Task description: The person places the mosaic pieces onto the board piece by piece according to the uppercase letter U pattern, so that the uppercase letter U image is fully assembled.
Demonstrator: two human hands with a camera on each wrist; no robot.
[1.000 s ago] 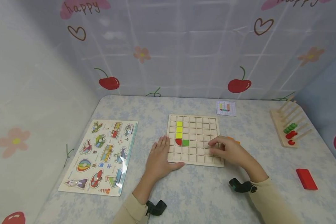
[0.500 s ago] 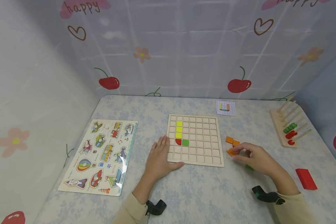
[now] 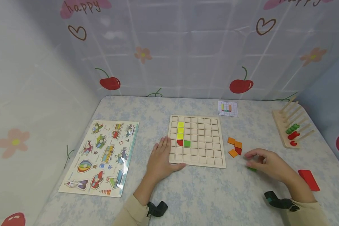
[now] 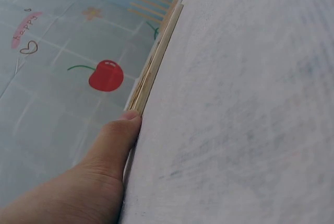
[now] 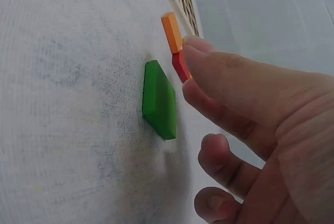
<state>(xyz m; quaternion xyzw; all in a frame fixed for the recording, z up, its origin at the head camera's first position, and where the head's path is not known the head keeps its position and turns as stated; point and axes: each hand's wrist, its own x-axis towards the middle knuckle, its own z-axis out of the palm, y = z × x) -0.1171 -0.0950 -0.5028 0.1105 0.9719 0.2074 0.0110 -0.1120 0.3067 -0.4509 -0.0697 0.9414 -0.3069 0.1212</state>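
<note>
My left hand (image 3: 159,161) lies with straight fingers over the left edge of a wooden grid board (image 3: 203,152), its thumb (image 4: 117,132) at the near edge. Yellow square tiles (image 3: 180,130) form a column on the board, above a red quarter-round tile (image 3: 180,143) and a green square tile (image 3: 187,143). Beyond the board's right side, my right hand (image 3: 268,163) hovers with loosely bent fingers and nothing between them. Just by its fingertips a green tile (image 5: 159,101) lies on the table. Orange square tiles (image 3: 231,141) and a red tile (image 3: 238,151) lie between that hand and the board.
A small pattern card (image 3: 228,109) lies behind the board. On the left is a vehicle picture puzzle (image 3: 101,157). A wooden peg stand (image 3: 283,130) with green and red beads is at the far right, and a red block (image 3: 309,180) lies behind the right wrist.
My right hand has moved from the board, past the orange tiles, rightward to the green tile. The orange and red tiles are now uncovered. My left hand has stayed still.
</note>
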